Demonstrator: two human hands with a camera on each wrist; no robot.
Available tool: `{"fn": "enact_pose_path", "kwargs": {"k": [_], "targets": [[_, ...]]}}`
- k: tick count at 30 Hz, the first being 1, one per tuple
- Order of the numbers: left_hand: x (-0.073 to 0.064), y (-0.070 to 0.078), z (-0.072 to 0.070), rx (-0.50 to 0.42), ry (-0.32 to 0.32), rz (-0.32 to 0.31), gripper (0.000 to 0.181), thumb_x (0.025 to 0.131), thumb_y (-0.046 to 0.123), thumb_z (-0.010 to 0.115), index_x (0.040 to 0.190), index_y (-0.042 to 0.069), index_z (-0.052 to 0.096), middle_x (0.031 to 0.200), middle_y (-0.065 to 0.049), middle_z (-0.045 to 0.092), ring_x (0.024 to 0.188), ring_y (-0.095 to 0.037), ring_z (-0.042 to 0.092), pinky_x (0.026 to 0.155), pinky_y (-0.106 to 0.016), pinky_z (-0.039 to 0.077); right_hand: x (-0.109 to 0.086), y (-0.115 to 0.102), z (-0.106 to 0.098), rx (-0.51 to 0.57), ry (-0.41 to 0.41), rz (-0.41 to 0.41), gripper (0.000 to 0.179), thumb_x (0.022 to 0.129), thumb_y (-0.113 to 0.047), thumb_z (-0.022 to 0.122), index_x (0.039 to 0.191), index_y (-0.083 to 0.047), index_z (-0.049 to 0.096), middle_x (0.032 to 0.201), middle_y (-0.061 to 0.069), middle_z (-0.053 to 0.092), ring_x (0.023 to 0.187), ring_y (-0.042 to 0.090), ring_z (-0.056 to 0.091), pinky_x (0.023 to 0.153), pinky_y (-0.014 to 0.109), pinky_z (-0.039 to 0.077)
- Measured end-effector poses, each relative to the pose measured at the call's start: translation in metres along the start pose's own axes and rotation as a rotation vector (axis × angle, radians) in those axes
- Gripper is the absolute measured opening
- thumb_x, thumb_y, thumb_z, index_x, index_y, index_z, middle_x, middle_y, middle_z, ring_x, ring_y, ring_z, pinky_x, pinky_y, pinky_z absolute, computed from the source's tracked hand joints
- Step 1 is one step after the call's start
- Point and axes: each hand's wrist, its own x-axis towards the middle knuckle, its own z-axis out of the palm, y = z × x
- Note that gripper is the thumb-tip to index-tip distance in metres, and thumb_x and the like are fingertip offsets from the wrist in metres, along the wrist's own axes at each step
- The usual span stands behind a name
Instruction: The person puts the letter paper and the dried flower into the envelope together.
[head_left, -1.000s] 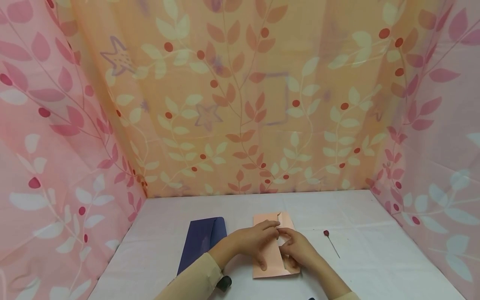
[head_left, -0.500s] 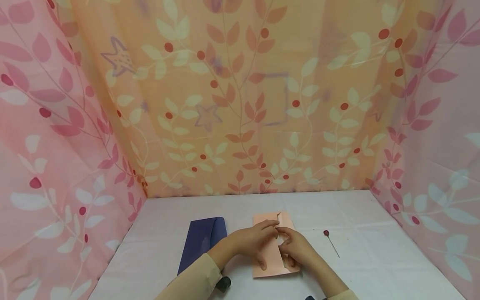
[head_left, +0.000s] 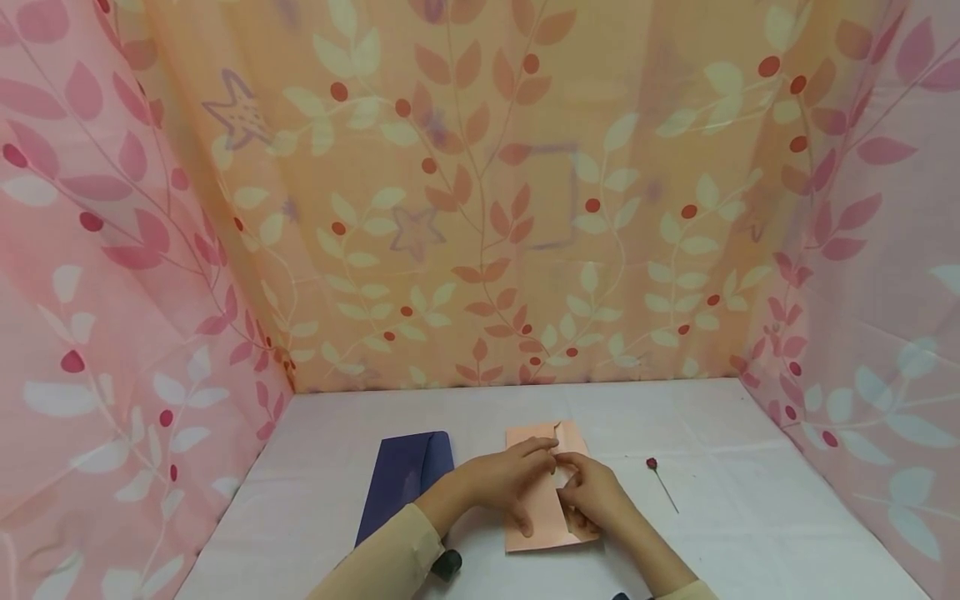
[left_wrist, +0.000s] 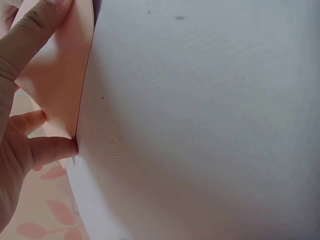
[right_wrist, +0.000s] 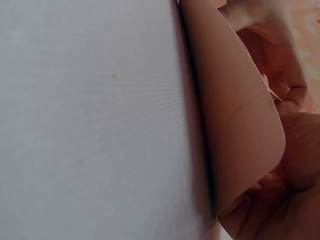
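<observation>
A peach paper envelope (head_left: 543, 517) lies on the white table, its flap side to the right. Across its face my left hand (head_left: 510, 479) spreads out and presses, thumb toward the near end and fingertips by the opening edge. In the left wrist view the thumb (left_wrist: 32, 30) lies on the paper and a finger touches its edge. My right hand (head_left: 596, 496) holds the envelope at the opening, fingers curled. The right wrist view shows the envelope flap (right_wrist: 240, 115) against that hand; the fingertips are partly hidden behind the paper.
A dark blue envelope (head_left: 393, 479) lies to the left, partly under the left forearm. A small dark red flower on a thin stem (head_left: 663, 487) lies to the right. Patterned curtains (head_left: 480, 208) enclose the white table (head_left: 337, 408) at the back and sides.
Both hands stay at the peach envelope; the right fingers shift only slightly at its opening. The other things stay where they were.
</observation>
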Motion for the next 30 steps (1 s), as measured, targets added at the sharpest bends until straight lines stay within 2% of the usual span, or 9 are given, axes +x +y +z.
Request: {"fn": "enact_pose_path", "kwargs": {"k": [7, 12, 15, 24, 30], "targets": [[0.000, 0.000, 0.001, 0.000, -0.011, -0.001, 0.096, 0.063, 0.059, 0.089, 0.140, 0.023, 0.044, 0.170, 0.001, 0.017, 0.155, -0.015, 0.023, 0.116, -0.032, 0.040, -0.008, 0.000, -0.007, -0.015, 0.008, -0.039, 0.057, 0.087, -0.015, 0.079, 0.137, -0.001, 0.057, 0.074, 0.000, 0.068, 0.047, 0.011, 0.056, 0.042, 0.025, 0.046], [0.001, 0.000, 0.000, 0.009, -0.015, -0.008, 0.095, 0.062, 0.060, 0.089, 0.138, 0.024, 0.044, 0.169, 0.002, 0.018, 0.154, -0.015, 0.023, 0.115, -0.032, 0.041, -0.015, 0.003, -0.016, -0.106, 0.042, -0.081, 0.047, 0.087, -0.016, 0.080, 0.130, -0.006, 0.064, 0.081, -0.004, 0.067, 0.063, 0.008, 0.059, 0.055, 0.024, 0.050], [0.001, 0.000, 0.000, 0.020, -0.016, -0.014, 0.097, 0.062, 0.061, 0.088, 0.140, 0.024, 0.044, 0.170, 0.002, 0.017, 0.154, -0.015, 0.023, 0.115, -0.032, 0.041, -0.018, 0.003, -0.023, -0.142, 0.065, -0.095, 0.042, 0.087, -0.016, 0.080, 0.125, -0.008, 0.067, 0.083, -0.006, 0.067, 0.068, 0.007, 0.059, 0.058, 0.024, 0.050], [0.002, 0.002, -0.001, 0.016, -0.018, -0.012, 0.096, 0.062, 0.058, 0.090, 0.139, 0.023, 0.044, 0.170, 0.001, 0.017, 0.154, -0.016, 0.024, 0.116, -0.031, 0.040, -0.024, 0.007, -0.041, -0.245, 0.124, -0.098, 0.032, 0.088, -0.018, 0.080, 0.119, -0.014, 0.071, 0.085, -0.013, 0.068, 0.059, 0.004, 0.054, 0.058, 0.023, 0.045], [0.000, 0.005, -0.002, 0.011, -0.027, -0.029, 0.094, 0.064, 0.057, 0.089, 0.139, 0.023, 0.044, 0.170, 0.001, 0.017, 0.154, -0.017, 0.024, 0.115, -0.032, 0.041, -0.024, 0.009, -0.050, -0.327, 0.170, -0.166, 0.029, 0.089, -0.018, 0.080, 0.117, -0.014, 0.073, 0.087, -0.016, 0.068, 0.060, 0.002, 0.053, 0.058, 0.022, 0.045]]}}
